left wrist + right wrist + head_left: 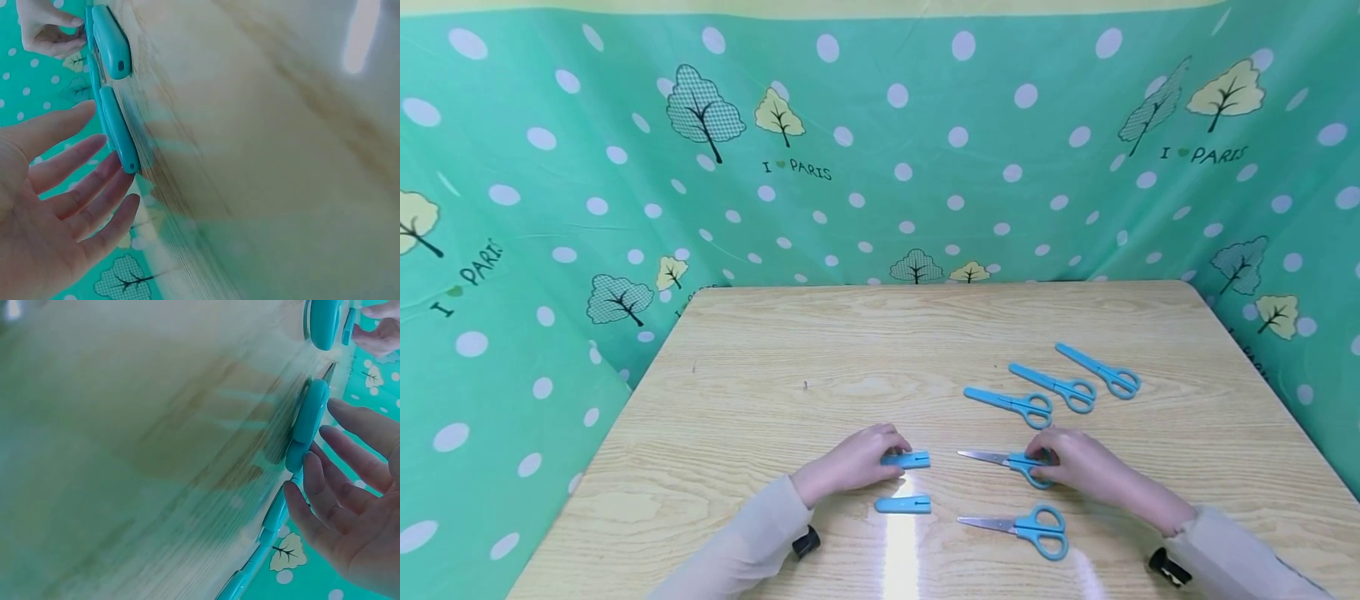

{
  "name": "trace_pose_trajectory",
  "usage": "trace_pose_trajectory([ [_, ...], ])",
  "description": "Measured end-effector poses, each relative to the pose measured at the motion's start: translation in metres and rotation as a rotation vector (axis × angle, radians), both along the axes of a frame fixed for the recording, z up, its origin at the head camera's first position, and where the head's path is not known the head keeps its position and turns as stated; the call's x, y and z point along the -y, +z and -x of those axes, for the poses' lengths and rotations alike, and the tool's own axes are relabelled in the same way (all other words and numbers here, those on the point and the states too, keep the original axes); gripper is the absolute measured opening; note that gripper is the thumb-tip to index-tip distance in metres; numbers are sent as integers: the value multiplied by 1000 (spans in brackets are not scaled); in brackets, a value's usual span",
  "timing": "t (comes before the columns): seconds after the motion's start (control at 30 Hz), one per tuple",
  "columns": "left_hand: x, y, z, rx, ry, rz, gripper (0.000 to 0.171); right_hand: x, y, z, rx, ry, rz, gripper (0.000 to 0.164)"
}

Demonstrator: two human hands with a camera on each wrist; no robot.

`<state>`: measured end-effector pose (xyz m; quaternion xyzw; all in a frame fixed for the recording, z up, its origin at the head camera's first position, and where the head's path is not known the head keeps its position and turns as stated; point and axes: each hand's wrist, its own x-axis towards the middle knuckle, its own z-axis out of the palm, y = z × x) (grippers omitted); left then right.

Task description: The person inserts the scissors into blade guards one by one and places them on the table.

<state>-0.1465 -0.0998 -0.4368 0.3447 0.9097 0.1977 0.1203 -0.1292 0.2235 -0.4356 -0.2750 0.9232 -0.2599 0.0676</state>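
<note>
In the head view my left hand [861, 458] is around a blue blade cover [916, 460] lying on the table, its fingers loosely bent about it. The left wrist view has those fingers [94, 190] spread and relaxed. Just nearer lies a second blue blade cover [902, 505]. My right hand [1078, 462] is at the handle of a pair of blue scissors [1018, 468], with the bare blade pointing left. Its fingers [325, 500] look extended in the right wrist view, close to a blue handle [310, 415]. Another pair of uncovered scissors [1037, 529] lies nearer me.
Several blue scissors lie farther back to the right, in their covers: one pair [1011, 404], another [1056, 386] and the farthest [1101, 371]. They form a diagonal on the wooden table [820, 333]. A green dotted cloth [865, 200] hangs behind and at the sides.
</note>
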Motion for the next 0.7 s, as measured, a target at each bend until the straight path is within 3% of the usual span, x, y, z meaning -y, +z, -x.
trace_pose_trajectory([
  [0.7,-4,-4,6,41,11,12,31,0,-2,1,33,-25,-12,16],
])
